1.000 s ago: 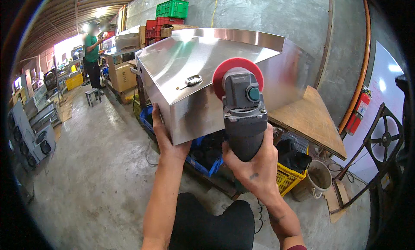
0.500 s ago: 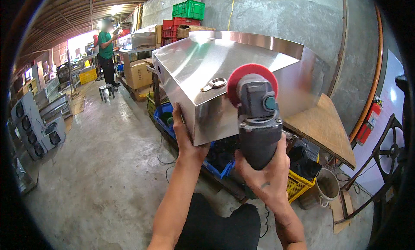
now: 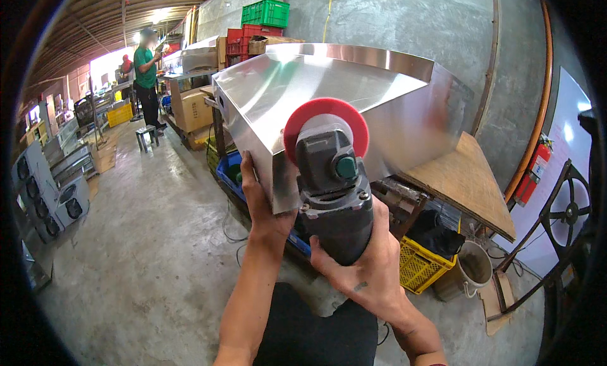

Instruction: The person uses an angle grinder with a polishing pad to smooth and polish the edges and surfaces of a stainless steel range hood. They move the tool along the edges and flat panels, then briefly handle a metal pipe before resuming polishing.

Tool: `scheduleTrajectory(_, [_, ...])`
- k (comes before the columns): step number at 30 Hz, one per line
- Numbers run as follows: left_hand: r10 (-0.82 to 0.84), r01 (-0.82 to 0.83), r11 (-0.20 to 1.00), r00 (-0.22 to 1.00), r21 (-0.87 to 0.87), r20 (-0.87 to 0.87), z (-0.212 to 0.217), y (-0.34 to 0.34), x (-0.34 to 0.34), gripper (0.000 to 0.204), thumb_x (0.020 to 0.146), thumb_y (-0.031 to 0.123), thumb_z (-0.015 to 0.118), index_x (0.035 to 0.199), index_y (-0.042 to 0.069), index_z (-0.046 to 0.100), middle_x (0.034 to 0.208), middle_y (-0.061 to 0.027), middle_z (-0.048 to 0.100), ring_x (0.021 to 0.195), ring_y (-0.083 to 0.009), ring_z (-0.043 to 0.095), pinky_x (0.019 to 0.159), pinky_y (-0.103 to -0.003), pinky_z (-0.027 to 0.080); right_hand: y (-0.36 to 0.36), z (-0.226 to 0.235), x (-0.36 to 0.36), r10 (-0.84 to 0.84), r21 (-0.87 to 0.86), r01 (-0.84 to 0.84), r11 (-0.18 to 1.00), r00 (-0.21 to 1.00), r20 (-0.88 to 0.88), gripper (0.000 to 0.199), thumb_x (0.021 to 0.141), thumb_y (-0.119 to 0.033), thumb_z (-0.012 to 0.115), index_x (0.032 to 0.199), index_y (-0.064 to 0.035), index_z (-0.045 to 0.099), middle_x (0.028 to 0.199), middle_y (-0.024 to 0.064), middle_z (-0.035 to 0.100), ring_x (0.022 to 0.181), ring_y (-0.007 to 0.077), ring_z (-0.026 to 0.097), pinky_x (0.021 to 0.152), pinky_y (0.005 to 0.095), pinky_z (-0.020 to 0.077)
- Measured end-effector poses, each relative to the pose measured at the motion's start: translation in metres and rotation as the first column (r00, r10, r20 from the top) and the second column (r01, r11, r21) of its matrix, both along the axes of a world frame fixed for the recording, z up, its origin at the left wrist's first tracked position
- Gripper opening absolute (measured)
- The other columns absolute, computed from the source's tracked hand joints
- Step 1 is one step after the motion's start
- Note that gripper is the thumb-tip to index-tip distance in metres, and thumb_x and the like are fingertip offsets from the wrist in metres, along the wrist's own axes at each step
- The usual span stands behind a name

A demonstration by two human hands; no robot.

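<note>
A big shiny sheet-metal box (image 3: 386, 135) with a sloping top lies across a workbench in front of me. My right hand (image 3: 363, 274) is wrapped around the dark body of an angle grinder (image 3: 335, 204). The grinder's red disc (image 3: 359, 129) is before the box's near face, close to the left corner; whether it touches the metal cannot be told. At that corner my left hand (image 3: 267, 208) grips the lower edge, fingers up along the left side. The disc hides most of the near corner's top.
Below the bench are a blue crate (image 3: 224, 170) and a yellow crate (image 3: 420, 268) with black material, beside a bucket (image 3: 466, 271). A plywood sheet (image 3: 465, 182) juts out at right. Farther off stand a fire extinguisher (image 3: 534, 170), a small stool (image 3: 147, 135) and a person in green (image 3: 145, 68).
The grinder has moved left and slightly down, toward the box's near left corner. A small metal piece that lay on top is now mostly hidden behind the disc. The view has shifted slightly.
</note>
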State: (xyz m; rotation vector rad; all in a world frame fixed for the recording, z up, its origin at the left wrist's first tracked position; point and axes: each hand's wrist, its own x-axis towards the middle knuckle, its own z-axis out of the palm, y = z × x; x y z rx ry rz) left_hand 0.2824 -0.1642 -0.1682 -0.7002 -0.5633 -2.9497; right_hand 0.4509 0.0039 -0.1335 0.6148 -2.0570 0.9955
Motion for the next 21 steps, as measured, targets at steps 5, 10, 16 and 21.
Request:
scheduleTrajectory(5, [0.011, -0.013, 0.999, 0.999, 0.052, 0.046, 0.01, 0.01, 0.015, 0.065, 0.115, 0.061, 0.047, 0.155, 0.011, 0.059, 0.143, -0.0106, 0.073, 0.123, -0.0279, 0.074, 0.107, -0.043, 0.062, 0.004, 0.0, -0.003, -0.089, -0.084, 0.089, 0.992, 0.996, 0.011, 0.079, 0.085, -0.019, 0.092, 0.147, 0.0014, 0.046, 0.109, 0.0254, 0.078, 0.095, 0.0404, 0.082, 0.083, 0.0461, 0.0645])
scheduleTrajectory(10, [-0.019, 0.016, 0.998, 0.999, 0.066, 0.033, 0.01, 0.009, 0.014, 0.067, 0.115, 0.062, 0.048, 0.157, 0.01, 0.057, 0.143, -0.0097, 0.073, 0.125, -0.0267, 0.073, 0.106, -0.042, 0.061, 0.001, -0.004, -0.004, -0.091, -0.051, 0.09, 0.995, 0.995, -0.027, 0.082, 0.085, -0.02, 0.093, 0.148, 0.0014, 0.046, 0.11, 0.0253, 0.077, 0.095, 0.041, 0.081, 0.084, 0.0464, 0.0646])
scheduleTrajectory(16, [0.044, -0.046, 0.997, 0.999, -0.068, -0.018, -0.022, -0.015, -0.023, 0.067, 0.116, 0.061, 0.046, 0.153, 0.007, 0.06, 0.137, -0.0093, 0.076, 0.117, -0.0243, 0.076, 0.1, -0.038, 0.063, -0.013, -0.007, 0.004, 0.001, 0.046, 0.002, 0.999, 0.998, -0.064, 0.094, 0.084, -0.024, 0.095, 0.155, 0.0024, 0.041, 0.112, 0.0277, 0.076, 0.095, 0.0463, 0.081, 0.082, 0.0493, 0.0652])
scheduleTrajectory(21, [0.039, -0.039, 0.999, 0.999, 0.006, 0.015, -0.002, 0.004, 0.002, 0.066, 0.116, 0.061, 0.049, 0.153, 0.008, 0.06, 0.137, -0.0096, 0.075, 0.118, -0.0254, 0.076, 0.102, -0.038, 0.063, -0.005, -0.01, 0.001, -0.073, 0.005, 0.073, 0.997, 0.997, -0.038, 0.09, 0.085, -0.023, 0.094, 0.154, 0.0029, 0.042, 0.113, 0.0278, 0.076, 0.098, 0.0454, 0.082, 0.083, 0.0485, 0.0657])
